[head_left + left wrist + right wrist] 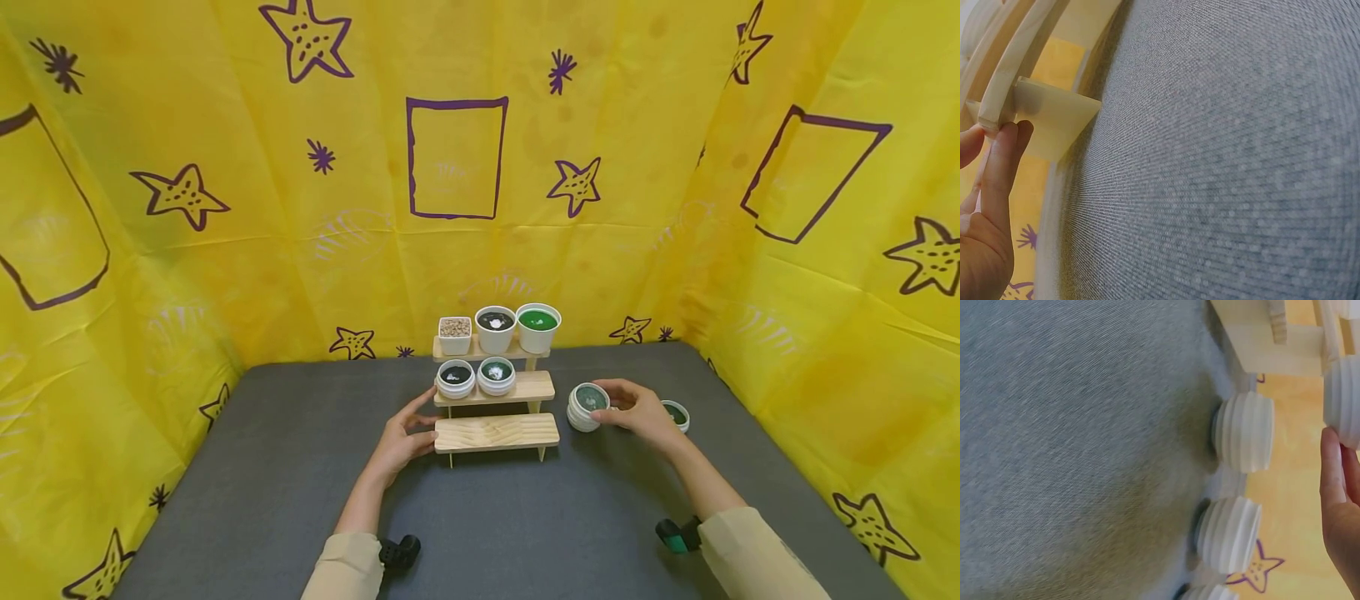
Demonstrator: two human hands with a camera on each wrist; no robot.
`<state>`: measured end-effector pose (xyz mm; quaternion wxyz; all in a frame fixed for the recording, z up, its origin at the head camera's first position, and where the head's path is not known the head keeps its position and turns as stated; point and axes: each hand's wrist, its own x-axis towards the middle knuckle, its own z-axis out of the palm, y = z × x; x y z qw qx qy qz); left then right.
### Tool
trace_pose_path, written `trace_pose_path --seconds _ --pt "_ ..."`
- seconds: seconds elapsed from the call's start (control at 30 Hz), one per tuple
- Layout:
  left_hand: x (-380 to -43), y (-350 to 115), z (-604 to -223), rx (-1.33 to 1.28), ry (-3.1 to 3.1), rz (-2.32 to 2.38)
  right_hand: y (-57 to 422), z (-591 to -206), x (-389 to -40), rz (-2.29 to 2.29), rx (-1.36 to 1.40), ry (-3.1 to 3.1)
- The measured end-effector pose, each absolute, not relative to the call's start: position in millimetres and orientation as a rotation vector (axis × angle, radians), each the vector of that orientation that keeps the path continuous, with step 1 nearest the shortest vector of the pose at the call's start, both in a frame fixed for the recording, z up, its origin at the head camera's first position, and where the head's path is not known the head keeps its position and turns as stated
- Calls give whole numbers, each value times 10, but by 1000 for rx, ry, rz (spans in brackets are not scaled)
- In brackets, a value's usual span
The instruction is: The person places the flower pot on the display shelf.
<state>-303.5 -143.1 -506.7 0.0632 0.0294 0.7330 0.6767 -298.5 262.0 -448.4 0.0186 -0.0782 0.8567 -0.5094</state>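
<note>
Head view: left hand pinches the wooden stand by its end, while right hand pinches a ribbed pot, best kept level.

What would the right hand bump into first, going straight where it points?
The white pot in the right hand would probably meet the wooden stand first, near the right end of its middle step, but depth is unclear.
</note>
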Motion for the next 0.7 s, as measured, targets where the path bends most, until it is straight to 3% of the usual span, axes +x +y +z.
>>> trace_pose_path --seconds 0.7 --pt "-3045 -1435 -5064 73 2212 2033 2209 -4322 -3163 -1610 -192 2699"
